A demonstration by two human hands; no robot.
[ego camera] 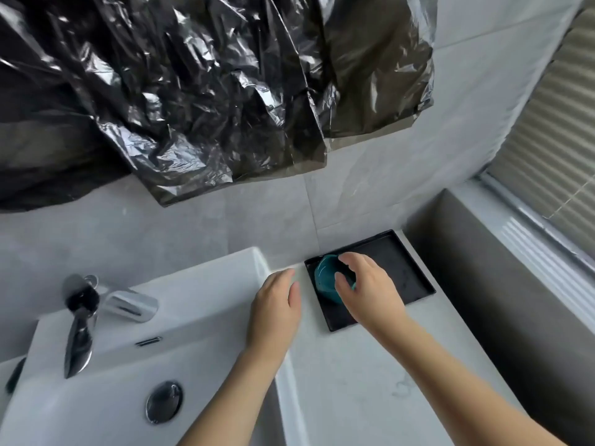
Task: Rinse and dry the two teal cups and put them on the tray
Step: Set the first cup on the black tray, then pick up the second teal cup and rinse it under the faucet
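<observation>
While the right hand (363, 284) curls its fingers and thumb around a teal cup (328, 278), the cup sits tilted at the near-left corner of the black tray (405, 262), its opening turned toward the left; whether its base touches the tray floor cannot be told. The left hand (277, 304) lies just left of the tray with relaxed, nearly straight fingers and holds nothing, close beside the cup but not touching it, over the pale counter (347, 381) at the right edge of the white sink (199, 297). A chrome faucet (128, 304) stands at the far left of the sink, with the drain plug (164, 402) nearer. Black plastic sheeting (193, 91) hangs on the far wall.
</observation>
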